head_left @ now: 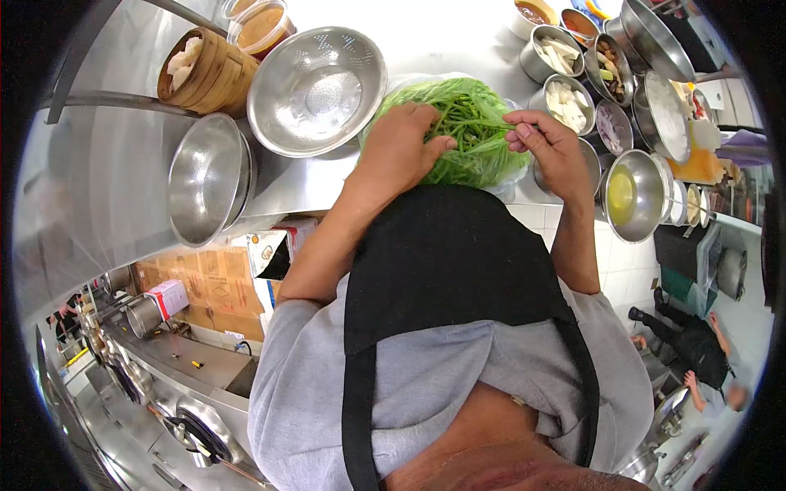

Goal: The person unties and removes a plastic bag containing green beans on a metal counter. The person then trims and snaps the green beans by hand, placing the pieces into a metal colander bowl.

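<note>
A clear plastic bag full of long thin green vegetable stems lies on the steel counter in front of me. My left hand rests over the bag's left side, its thumb apart from the bent fingers; some fingertips are hidden among the stems. On the bag's right side my right hand pinches a green stem between thumb and fingers. A perforated steel colander stands tilted just left of the bag.
At the left are a bamboo steamer, a steel bowl and sauce tubs. Several steel bowls of cut ingredients stand at the right, near a bowl with yellow liquid. Another person is at lower right.
</note>
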The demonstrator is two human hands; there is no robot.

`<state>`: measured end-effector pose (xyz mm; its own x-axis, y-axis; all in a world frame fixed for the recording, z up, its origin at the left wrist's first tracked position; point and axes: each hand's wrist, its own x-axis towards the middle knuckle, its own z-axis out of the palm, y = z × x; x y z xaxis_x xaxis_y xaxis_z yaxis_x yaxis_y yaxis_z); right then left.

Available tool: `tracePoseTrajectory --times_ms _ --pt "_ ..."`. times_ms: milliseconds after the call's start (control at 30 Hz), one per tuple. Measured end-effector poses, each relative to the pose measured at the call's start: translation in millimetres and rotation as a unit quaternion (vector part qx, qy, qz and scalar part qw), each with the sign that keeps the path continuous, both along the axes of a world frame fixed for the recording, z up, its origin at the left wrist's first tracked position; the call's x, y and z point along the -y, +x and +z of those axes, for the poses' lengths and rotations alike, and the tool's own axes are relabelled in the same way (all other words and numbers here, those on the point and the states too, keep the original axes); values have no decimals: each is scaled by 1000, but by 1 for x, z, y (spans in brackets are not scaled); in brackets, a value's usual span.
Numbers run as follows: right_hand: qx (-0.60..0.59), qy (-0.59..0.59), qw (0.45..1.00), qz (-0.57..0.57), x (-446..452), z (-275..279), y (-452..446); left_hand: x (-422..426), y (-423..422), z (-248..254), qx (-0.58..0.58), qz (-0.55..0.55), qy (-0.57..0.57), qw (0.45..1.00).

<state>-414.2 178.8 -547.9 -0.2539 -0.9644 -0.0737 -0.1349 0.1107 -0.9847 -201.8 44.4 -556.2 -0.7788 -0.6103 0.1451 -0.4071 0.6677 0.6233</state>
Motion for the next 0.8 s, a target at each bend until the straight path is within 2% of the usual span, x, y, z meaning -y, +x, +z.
tracePoseTrajectory --times_ms 133,333,433,600,800 --pt "9 4 1000 -15 -3 5 -4 1 -3 -12 22 7 -16 1000" --pt "47 5 998 -41 -16 4 -20 6 0 -1 -98 40 238 966" --pt "53 14 998 -15 -14 4 -16 17 1 5 -109 5 302 947" --pt "59 42 995 71 2 1 5 17 -7 15 -124 -24 344 930" --pt "117 13 992 54 25 -13 26 3 -20 2 -153 -23 376 914"
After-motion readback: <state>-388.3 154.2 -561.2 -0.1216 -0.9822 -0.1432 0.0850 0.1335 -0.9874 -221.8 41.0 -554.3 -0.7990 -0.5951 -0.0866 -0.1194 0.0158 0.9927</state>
